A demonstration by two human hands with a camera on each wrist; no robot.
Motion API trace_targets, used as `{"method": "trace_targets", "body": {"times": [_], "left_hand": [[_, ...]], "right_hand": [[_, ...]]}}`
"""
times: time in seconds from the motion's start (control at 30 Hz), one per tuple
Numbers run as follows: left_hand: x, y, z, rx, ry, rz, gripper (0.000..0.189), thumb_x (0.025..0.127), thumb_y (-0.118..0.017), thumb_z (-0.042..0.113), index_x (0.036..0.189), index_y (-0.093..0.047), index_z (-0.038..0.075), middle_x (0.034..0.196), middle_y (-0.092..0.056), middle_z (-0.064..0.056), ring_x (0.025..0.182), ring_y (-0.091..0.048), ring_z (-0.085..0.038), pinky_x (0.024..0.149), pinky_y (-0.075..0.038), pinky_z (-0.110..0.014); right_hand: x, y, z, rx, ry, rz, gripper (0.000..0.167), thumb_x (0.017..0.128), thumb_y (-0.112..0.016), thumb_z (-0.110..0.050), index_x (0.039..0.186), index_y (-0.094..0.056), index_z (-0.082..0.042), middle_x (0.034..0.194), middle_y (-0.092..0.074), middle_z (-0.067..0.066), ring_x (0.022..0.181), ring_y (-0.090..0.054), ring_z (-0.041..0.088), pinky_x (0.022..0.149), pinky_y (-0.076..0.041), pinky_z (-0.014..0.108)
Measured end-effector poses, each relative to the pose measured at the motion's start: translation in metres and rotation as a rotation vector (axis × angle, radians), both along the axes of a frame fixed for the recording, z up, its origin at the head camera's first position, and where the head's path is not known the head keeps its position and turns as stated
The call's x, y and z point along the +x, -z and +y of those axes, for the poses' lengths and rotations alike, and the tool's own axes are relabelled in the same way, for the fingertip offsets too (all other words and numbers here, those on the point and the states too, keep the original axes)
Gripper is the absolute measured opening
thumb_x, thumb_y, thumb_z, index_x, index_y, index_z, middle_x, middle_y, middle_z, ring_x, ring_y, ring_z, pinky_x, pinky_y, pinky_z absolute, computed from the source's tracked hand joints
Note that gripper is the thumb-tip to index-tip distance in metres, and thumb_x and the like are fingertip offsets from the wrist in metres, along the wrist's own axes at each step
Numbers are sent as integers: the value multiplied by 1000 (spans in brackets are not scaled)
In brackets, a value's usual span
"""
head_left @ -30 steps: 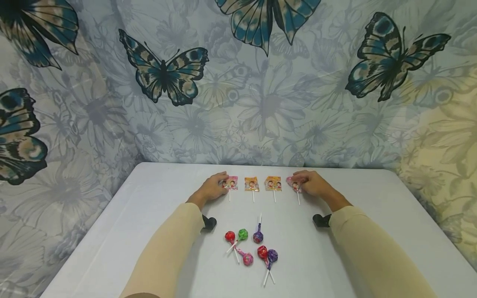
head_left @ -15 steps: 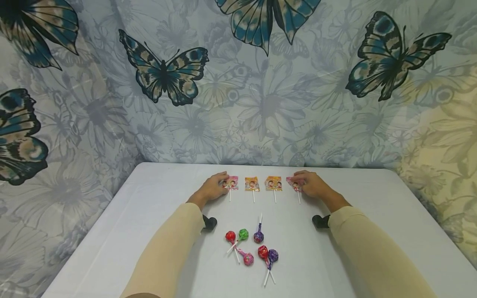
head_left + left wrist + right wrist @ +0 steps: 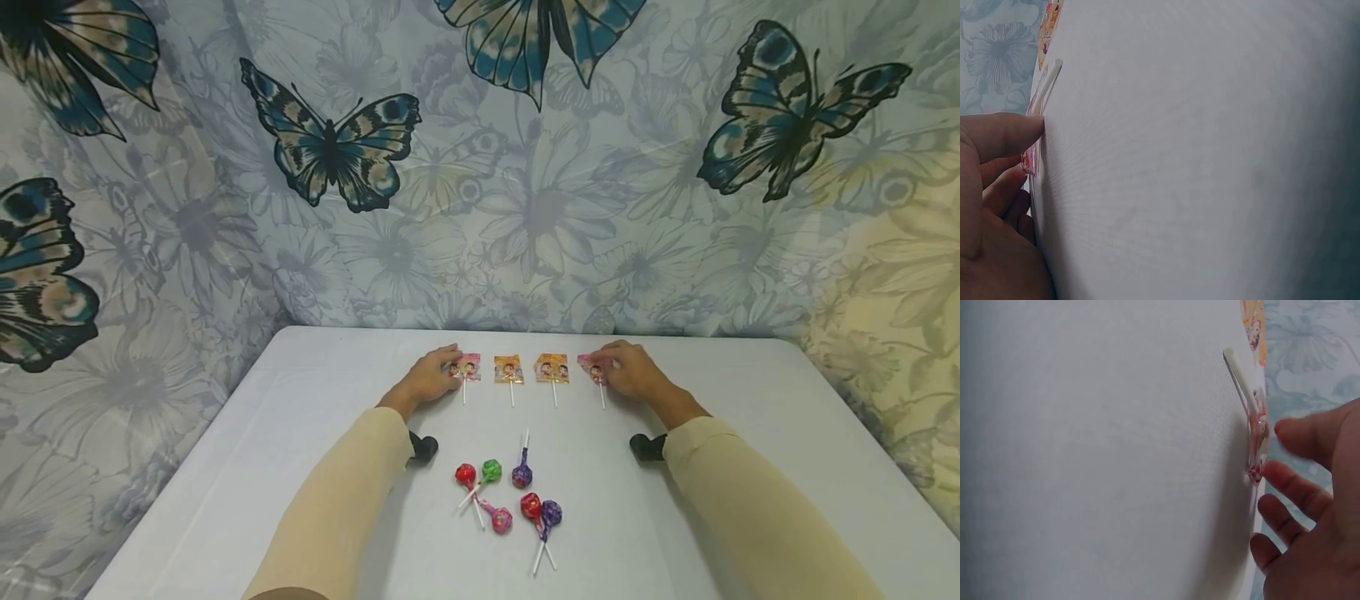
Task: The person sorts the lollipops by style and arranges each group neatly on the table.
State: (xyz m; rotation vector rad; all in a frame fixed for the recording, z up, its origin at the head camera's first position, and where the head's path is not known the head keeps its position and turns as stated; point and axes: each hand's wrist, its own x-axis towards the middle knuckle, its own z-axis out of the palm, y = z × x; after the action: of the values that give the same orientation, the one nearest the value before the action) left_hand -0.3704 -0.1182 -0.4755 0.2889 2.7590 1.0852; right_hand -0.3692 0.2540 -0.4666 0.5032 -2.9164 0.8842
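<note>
At the left end of a row of flat-wrapped lollipops, my left hand (image 3: 431,377) holds a pink-wrapped lollipop (image 3: 469,367) by its side, thumb and forefinger at the wrapper. Its white stick (image 3: 1052,76) points away from the fingers in the left wrist view. At the row's right end, my right hand (image 3: 634,372) is beside another pink lollipop (image 3: 596,372), partly covering it in the head view. In the right wrist view its forefinger reaches the wrapper (image 3: 1257,472), while the thumb stands apart. Two orange-wrapped lollipops (image 3: 507,370) lie between the hands.
Nearer on the white table (image 3: 592,542) lie several round lollipops: red (image 3: 465,474), green (image 3: 491,471), pink (image 3: 501,521) and purple (image 3: 522,476). Some of their sticks cross. A butterfly-patterned cloth (image 3: 540,217) hangs behind the table's far edge.
My right hand's fingers have shifted very slightly at its lollipop. The left hand and the lollipops keep their places; the head view has drifted a little.
</note>
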Motion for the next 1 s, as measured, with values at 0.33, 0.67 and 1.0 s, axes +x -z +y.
{"method": "trace_targets", "body": {"times": [0.33,0.67,1.0], "left_hand": [[0,3,2,3,3,16,57,85,-70,8,139,-52,7,152,-35,-2,141,-24,-25,113,-17,-42],[3,1,-1,57,-2,2,60,82,-71,9,140,-54,17,153,-34,-1,141,-22,-28,112,-16,-48],[-2,-11,-8,127,7,-23,62,80,-68,14,140,-53,14,153,-33,-6,140,-24,-31,111,-17,-49]], "right_hand": [[5,-4,0,60,-7,-40,31,89,-66,-12,116,-67,4,124,-56,25,120,-46,46,101,-32,58],[14,-12,1,37,12,-41,37,90,-64,-13,122,-63,6,128,-54,27,122,-44,47,101,-32,59],[22,-22,9,-5,17,4,41,90,-62,-13,128,-59,3,131,-51,28,124,-39,50,101,-27,63]]}}
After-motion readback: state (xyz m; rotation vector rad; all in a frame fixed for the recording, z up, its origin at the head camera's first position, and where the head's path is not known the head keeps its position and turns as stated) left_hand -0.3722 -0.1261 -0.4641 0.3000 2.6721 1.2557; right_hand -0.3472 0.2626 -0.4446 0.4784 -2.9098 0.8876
